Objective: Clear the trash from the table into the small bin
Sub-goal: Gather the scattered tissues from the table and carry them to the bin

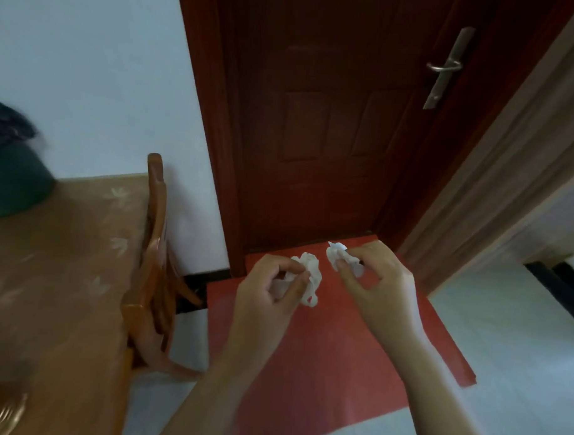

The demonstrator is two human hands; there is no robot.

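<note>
My left hand [270,288] grips a crumpled white tissue [311,273] in mid-air over a red floor mat [323,355]. My right hand [378,279] pinches a second crumpled white tissue [338,253] beside it. Both hands are to the right of the table [59,274], which has a tan leaf-patterned cloth. A green bin lined with a dark bag [10,175] stands on the table at the far left, partly cut off by the frame edge.
A wooden chair [153,268] is tucked against the table's right side. A dark red door [328,121] with a metal handle [445,66] stands ahead. A wooden door frame [508,179] is on the right. Pale floor tiles surround the mat.
</note>
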